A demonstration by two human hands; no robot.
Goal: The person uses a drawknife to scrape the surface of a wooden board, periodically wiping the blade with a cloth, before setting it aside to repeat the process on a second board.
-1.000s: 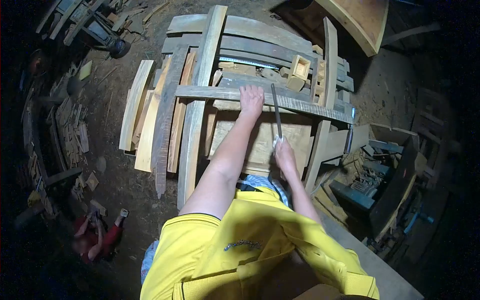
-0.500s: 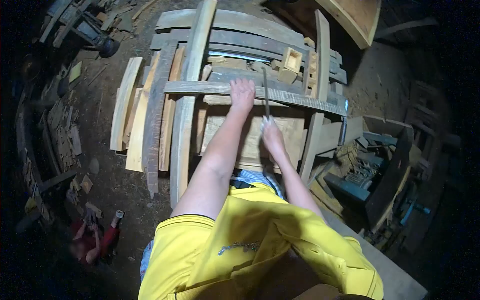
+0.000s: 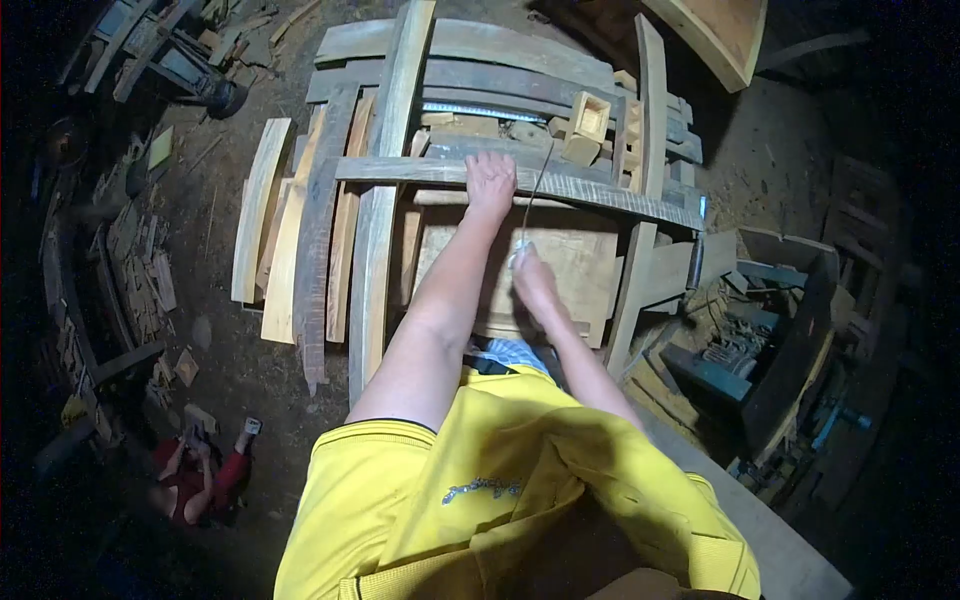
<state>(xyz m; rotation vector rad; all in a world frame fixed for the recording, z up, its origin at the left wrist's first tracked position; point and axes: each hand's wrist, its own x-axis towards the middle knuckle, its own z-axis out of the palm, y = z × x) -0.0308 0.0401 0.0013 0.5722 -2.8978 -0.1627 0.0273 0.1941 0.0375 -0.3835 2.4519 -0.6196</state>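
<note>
My left hand (image 3: 491,183) presses on a long crosswise plank (image 3: 420,172), its fingers folded over the far edge. This plank lies across two longer boards, the left one (image 3: 372,270) and the right one (image 3: 651,110). Just to the right of the left hand, a thin handsaw (image 3: 537,186) crosses the plank, its blade seen nearly edge-on. Closed around the saw's near end is my right hand (image 3: 535,280), on the near side of the plank. A wide pale wooden panel (image 3: 575,255) lies below both hands.
A small wooden box (image 3: 587,120) sits beyond the plank. Several loose boards (image 3: 262,215) lean at the left. To the right stands a wooden crate (image 3: 790,400) with blue metal parts. A person in red (image 3: 200,480) sits low at the far left, near scattered wood scraps.
My right hand has drawn slightly back toward me and left, and the saw now slants more, its far tip further right. My left hand stays on the plank. The view has shifted slightly.
</note>
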